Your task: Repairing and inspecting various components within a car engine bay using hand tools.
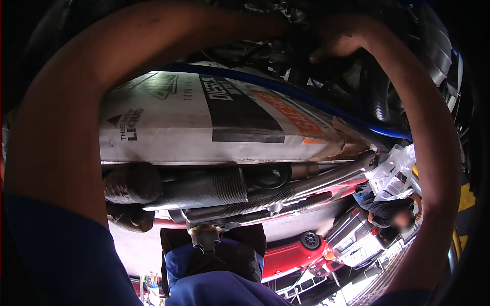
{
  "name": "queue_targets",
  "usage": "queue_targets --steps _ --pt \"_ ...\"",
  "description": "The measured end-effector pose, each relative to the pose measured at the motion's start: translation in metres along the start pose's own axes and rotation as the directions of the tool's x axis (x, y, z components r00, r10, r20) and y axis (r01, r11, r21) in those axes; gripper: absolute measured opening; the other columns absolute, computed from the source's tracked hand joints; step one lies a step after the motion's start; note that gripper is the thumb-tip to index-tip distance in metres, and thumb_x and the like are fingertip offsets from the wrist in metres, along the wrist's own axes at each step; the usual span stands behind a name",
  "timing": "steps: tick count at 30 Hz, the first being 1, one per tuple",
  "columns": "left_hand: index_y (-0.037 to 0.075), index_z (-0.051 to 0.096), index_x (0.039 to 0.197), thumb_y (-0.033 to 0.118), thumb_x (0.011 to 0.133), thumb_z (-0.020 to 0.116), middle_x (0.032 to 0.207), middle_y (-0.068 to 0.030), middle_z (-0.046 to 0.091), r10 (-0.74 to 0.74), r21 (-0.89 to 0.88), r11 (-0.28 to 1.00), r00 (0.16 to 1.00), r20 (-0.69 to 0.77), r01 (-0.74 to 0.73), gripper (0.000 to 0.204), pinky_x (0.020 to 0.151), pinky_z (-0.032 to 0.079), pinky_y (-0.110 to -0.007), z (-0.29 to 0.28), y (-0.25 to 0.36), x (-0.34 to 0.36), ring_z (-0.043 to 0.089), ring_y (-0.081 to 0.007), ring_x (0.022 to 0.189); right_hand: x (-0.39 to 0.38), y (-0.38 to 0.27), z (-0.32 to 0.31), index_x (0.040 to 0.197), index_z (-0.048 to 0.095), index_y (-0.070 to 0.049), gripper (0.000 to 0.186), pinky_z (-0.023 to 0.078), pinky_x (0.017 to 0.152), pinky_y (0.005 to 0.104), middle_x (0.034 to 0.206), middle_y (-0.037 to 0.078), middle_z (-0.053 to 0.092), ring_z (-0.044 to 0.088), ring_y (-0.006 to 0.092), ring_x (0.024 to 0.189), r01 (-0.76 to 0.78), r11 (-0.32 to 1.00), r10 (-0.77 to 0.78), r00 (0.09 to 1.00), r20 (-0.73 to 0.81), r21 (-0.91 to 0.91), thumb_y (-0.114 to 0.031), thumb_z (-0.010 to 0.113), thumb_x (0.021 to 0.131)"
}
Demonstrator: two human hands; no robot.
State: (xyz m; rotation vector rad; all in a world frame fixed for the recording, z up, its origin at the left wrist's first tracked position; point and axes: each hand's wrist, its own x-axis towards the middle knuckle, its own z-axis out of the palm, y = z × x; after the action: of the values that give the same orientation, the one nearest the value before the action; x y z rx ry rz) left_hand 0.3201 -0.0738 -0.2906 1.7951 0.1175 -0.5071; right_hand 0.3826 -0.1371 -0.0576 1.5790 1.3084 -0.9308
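Note:
Both my arms reach up to dark, crowded mechanical parts [255, 53] at the top of the view. My left hand [275, 28] is mostly lost in shadow among them, its fingers hidden. My right hand [342, 38] is beside it, fingers curled into the parts with the thumb bent below; what it grips is too dark to make out. A blue tube [245, 77] runs just below my hands, along a large printed white cardboard box [158, 120]. Below the box are dark cylinders [194, 188] and a long textured metal bar [260, 196].
A crumpled translucent plastic bag [388, 173] hangs by my right forearm. Beyond it, another person [383, 209] in dark clothes bends with an arm out. Red [286, 257] and silver [347, 234] vehicles stand in the background. A ridged black hose [383, 107] is at the right.

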Motion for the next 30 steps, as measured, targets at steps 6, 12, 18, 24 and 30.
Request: queue_targets --steps 6,12,18,24,30 --pt "0.001 0.075 0.092 0.024 0.091 0.073 0.079 -0.0081 0.070 -0.169 -0.496 0.859 0.985 -0.033 0.131 0.023 0.058 0.047 -0.038 -0.006 0.016 -0.018 0.061 -0.0190 0.065 0.008 -0.001 -0.005 0.137 0.061 -0.004 0.052 0.055 0.095 0.0447 0.120 0.020 0.072 0.070 0.0338 0.110 0.054 0.999 -0.054 0.998 0.018 0.006 -0.032 0.066 0.093" --pt "0.003 0.074 0.089 0.029 0.091 0.074 0.078 -0.0076 0.068 -0.156 -0.526 0.841 0.988 -0.018 0.124 0.025 0.054 0.043 -0.036 -0.005 0.033 -0.026 0.058 -0.0171 0.062 0.014 -0.001 0.002 0.136 0.061 -0.002 0.051 0.056 0.094 0.0449 0.119 0.021 0.072 0.070 0.0338 0.109 0.024 1.000 -0.023 0.999 0.046 -0.012 -0.030 0.066 0.093" --pt "0.003 0.074 0.090 0.039 0.085 0.079 0.079 -0.0085 0.068 -0.252 -0.420 0.888 0.963 -0.097 0.190 0.037 0.054 0.044 -0.037 -0.007 0.020 -0.018 0.058 -0.0173 0.063 0.022 -0.006 0.002 0.134 0.062 0.000 0.051 0.056 0.093 0.0451 0.118 0.021 0.072 0.070 0.0337 0.108 0.017 0.999 -0.014 0.998 0.062 -0.035 -0.028 0.066 0.092" --pt "0.003 0.074 0.088 0.041 0.083 0.081 0.078 -0.0088 0.068 -0.246 -0.400 0.897 0.964 -0.098 0.188 0.039 0.054 0.044 -0.037 -0.005 0.022 -0.016 0.058 -0.0176 0.063 0.029 -0.001 0.004 0.122 0.068 0.003 0.041 0.057 0.090 0.0455 0.114 0.021 0.073 0.071 0.0328 0.105 0.020 0.999 -0.018 0.998 0.055 -0.037 -0.022 0.064 0.090" --pt "0.003 0.073 0.087 0.040 0.083 0.081 0.077 -0.0089 0.067 -0.285 -0.400 0.892 0.949 -0.137 0.211 0.038 0.053 0.043 -0.038 -0.005 0.026 -0.018 0.057 -0.0178 0.062 0.037 -0.003 0.004 0.117 0.069 0.005 0.039 0.057 0.087 0.0460 0.111 0.021 0.074 0.073 0.0331 0.101 0.098 0.995 -0.096 0.993 0.069 -0.020 -0.023 0.063 0.090"
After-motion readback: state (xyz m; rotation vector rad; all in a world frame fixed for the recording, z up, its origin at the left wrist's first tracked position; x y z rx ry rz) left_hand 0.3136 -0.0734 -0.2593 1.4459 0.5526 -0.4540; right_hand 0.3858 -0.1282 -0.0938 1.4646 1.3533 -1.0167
